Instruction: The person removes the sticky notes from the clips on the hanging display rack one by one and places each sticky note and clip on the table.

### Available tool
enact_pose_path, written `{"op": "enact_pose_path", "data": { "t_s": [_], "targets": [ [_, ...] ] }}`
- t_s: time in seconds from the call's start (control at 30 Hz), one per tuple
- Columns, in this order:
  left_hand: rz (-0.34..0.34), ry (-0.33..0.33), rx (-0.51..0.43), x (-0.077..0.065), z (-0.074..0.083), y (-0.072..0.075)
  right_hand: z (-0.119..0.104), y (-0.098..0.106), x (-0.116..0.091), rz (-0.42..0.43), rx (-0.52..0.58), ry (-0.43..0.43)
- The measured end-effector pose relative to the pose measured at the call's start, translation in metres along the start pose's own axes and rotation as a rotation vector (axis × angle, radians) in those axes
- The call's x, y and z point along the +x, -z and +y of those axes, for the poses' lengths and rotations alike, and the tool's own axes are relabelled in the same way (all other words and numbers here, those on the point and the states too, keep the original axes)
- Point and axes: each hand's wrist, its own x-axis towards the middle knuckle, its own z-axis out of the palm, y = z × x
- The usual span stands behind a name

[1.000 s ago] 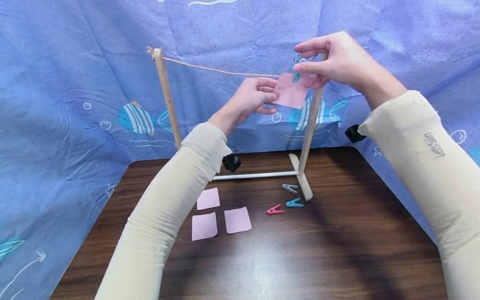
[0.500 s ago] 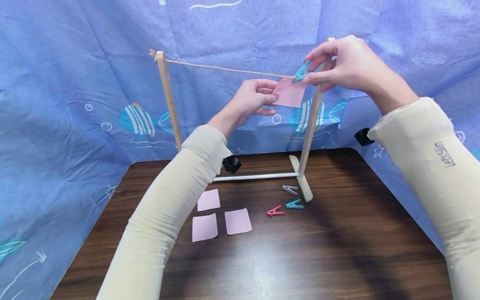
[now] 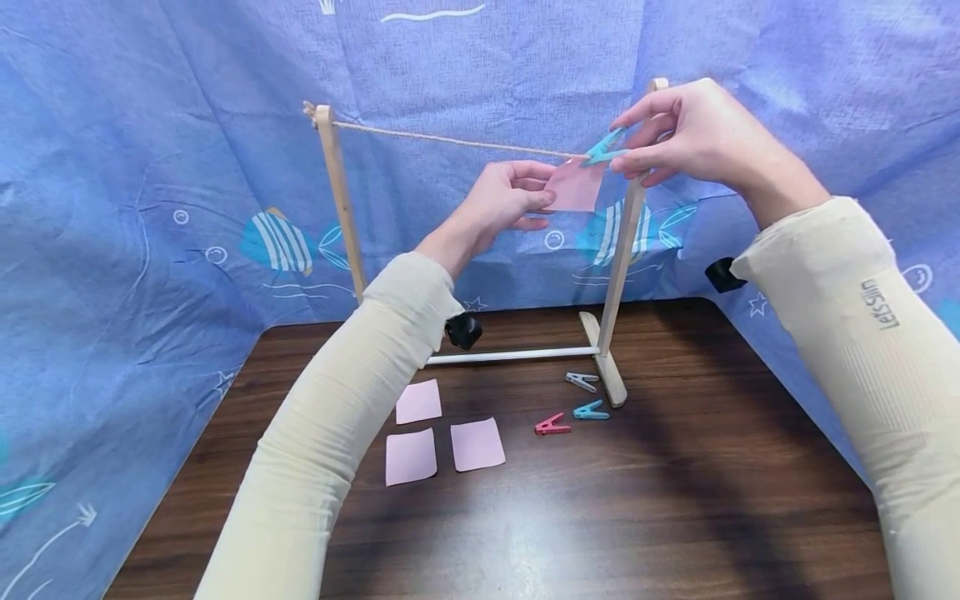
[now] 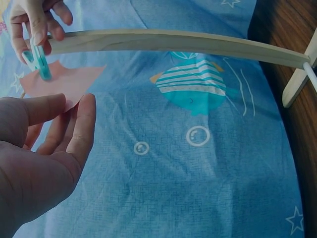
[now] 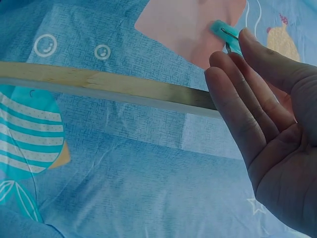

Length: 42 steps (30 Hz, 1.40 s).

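Note:
In the head view my left hand pinches the left edge of a square pink paper between thumb and fingers. A light-blue clothespin sits at the paper's top edge, right at the rope. My right hand holds the ends of its handles with thumb and forefinger, and the handles stand apart. The left wrist view shows the same clothespin over the paper's edge, with the paper bowed. In the right wrist view, the thumb is against the clothespin.
The rope spans a wooden frame with a right post and a white crossbar. On the brown table lie three pink papers, plus a grey clothespin, a blue clothespin and a red clothespin. A blue curtain hangs behind.
My right hand has shifted slightly right and down, and the clothespin has tilted from upright to slanting at the rope. The left hand keeps its pinch on the paper, nearly still.

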Motion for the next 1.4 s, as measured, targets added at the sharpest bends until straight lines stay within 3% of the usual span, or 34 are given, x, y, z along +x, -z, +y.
{"op": "enact_pose_path", "data": {
  "t_s": [0.5, 0.87, 1.13, 1.4],
  "targets": [
    [0.016, 0.007, 0.017, -0.002, 0.005, -0.001, 0.007, 0.002, 0.001, 0.025, 0.105, -0.02],
    [0.022, 0.006, 0.019, -0.003, 0.007, -0.002, 0.01, 0.0, -0.001, 0.06, 0.268, -0.015],
    [0.033, -0.018, -0.004, -0.004, 0.006, -0.003, 0.014, -0.004, -0.004, 0.097, 0.308, -0.001],
    [0.034, -0.046, -0.029, -0.008, 0.007, -0.001, 0.019, -0.012, -0.004, 0.161, 0.442, 0.011]
  ]
}}
